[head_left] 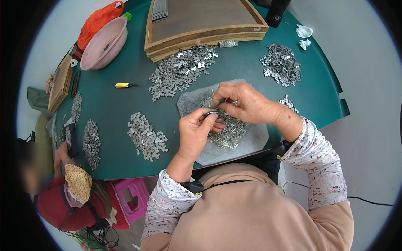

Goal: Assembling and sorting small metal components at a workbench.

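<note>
Left grip (193, 127): thumb and index finger pinched closed on a small dark metallic piece (212, 112), exact form too small to tell. Right grip (247, 102): fingers curled, tips drawn together just beside those of the left; whether they hold anything cannot be told. Directly below both grips: one heap of thin silvery pins (230, 133), on a grey many-sided mat (254, 144) laid on the green tabletop (121, 104). Near, right of the right grip: one small metal cluster (289, 103), partly hidden by the forearm. Left of the left grip: one loose heap of flat grey pieces (146, 136). Beyond both grips, slightly left: one large heap of metal links (180, 73). Farther left: one screwdriver (122, 85), yellow handle. Beyond the right grip, rightward: one heap of dark metal pieces (281, 65). Farther ahead: stacked wooden-framed trays (234, 34). Far left: one pink basin (96, 52) beside a red bag (98, 23).
</note>
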### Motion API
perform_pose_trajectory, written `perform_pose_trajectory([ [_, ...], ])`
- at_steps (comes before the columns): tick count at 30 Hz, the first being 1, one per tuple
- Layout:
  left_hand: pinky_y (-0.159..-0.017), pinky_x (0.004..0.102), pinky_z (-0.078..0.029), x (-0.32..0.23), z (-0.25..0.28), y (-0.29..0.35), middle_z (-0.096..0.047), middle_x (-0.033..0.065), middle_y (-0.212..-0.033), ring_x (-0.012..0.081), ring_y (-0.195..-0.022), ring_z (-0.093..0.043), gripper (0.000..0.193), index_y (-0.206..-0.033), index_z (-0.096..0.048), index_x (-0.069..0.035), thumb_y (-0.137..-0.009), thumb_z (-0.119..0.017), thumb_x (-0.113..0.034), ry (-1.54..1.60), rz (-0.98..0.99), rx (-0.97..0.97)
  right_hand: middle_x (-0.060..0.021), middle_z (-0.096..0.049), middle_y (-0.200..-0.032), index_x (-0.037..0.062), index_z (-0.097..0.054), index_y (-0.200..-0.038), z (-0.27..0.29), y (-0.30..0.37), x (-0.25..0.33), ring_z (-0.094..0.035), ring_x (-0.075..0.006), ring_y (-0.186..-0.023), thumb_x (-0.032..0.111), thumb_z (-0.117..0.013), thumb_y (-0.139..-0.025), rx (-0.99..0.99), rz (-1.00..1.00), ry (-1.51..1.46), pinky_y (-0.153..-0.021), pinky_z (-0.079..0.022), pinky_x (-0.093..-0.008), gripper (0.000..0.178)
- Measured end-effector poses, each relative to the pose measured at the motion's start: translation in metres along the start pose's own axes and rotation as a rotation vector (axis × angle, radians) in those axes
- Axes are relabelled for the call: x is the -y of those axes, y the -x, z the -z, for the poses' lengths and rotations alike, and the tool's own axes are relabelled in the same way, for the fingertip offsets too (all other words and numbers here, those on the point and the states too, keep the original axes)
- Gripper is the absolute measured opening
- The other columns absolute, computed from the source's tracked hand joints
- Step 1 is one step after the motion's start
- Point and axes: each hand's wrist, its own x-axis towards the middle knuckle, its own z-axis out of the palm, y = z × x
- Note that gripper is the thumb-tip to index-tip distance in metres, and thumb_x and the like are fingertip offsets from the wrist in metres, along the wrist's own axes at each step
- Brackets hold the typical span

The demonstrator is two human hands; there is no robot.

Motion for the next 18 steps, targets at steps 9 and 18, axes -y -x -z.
perform_pose_trajectory([
  [9,-0.064,0.0273,-0.058,0.002,-0.0015,0.0017,-0.069,0.0122,-0.083,0.0189,-0.071,-0.07,0.014,-0.101,-0.064,0.005,-0.094,-0.058,-0.005,-0.038,-0.089,0.037,-0.0136,-0.063,-0.082,-0.0015,-0.059,-0.095,-0.0012,0.0048,0.0026,-0.062,-0.0195,-0.069,-0.002,-0.061,-0.079,0.035,-0.135,-0.177,-0.064,-0.051,-0.0323,0.016],
  [18,-0.063,0.0271,-0.057,-0.0014,-0.0024,0.0017,-0.069,0.0118,-0.081,0.0184,-0.07,-0.07,0.013,-0.098,-0.064,0.004,-0.094,-0.057,-0.005,-0.019,-0.057,0.04,-0.0136,-0.063,-0.081,-0.0019,-0.058,-0.094,0.0002,0.0067,0.0054,-0.062,-0.0194,-0.072,-0.002,-0.061,-0.079,0.024,-0.137,-0.227,-0.065,-0.051,-0.0324,0.016],
])
